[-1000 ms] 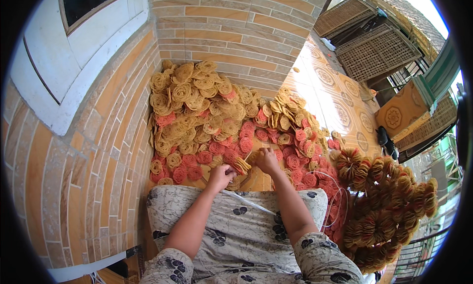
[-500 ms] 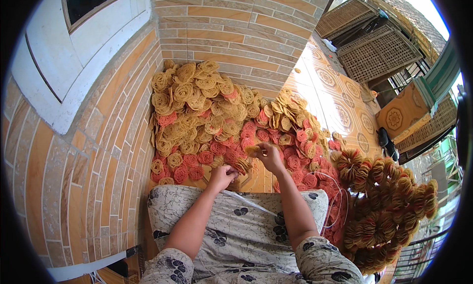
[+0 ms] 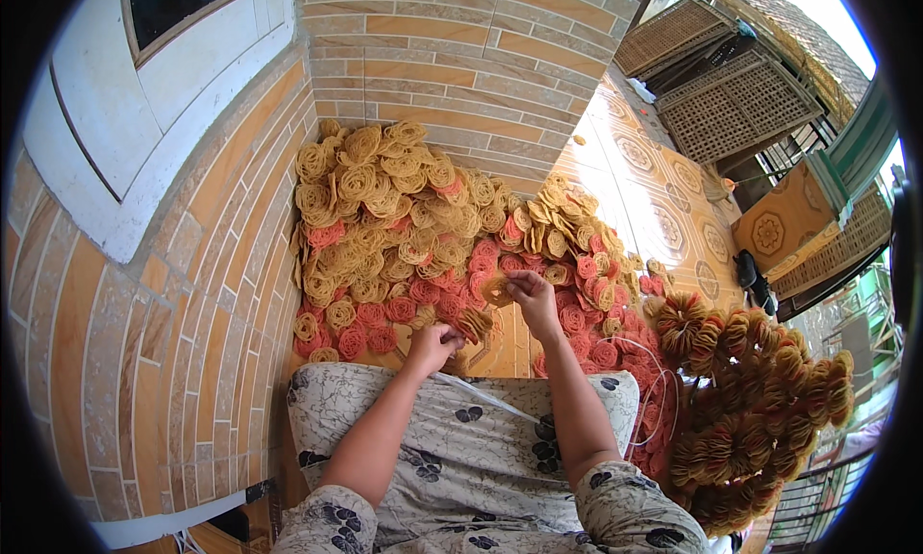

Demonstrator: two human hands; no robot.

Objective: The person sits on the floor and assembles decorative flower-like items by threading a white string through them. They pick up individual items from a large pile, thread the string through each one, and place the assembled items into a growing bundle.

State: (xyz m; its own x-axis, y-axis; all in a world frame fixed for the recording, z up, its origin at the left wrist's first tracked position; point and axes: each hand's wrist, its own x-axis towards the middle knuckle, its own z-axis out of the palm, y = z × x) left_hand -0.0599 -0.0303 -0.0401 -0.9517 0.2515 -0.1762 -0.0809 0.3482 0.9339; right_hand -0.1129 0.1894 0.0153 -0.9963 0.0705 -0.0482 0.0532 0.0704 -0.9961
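Observation:
My right hand (image 3: 536,306) pinches one thin yellow swirl-shaped cracker (image 3: 496,289) by its edge and holds it over the pile. Lower and to the left, my left hand (image 3: 433,348) is closed at a small bunch of yellow and red crackers (image 3: 471,326). From beneath that hand a white strip (image 3: 486,393) runs across my lap toward the right. Exactly how the left fingers grip the strip and the bunch is hidden. In front of both hands lies a heap of loose yellow crackers (image 3: 380,203), with pink-red crackers (image 3: 572,318) along its near and right sides.
Thick bundles of strung crackers (image 3: 740,415) stand at my right. A white cord loop (image 3: 668,371) lies beside my knee. Brick-patterned walls (image 3: 433,73) close off the left and far sides. Woven racks (image 3: 740,107) lean beyond the tiled floor (image 3: 663,184).
The cracker in my right hand has turned to show more of its flat face, and that hand has shifted slightly right and up. My left hand has barely moved.

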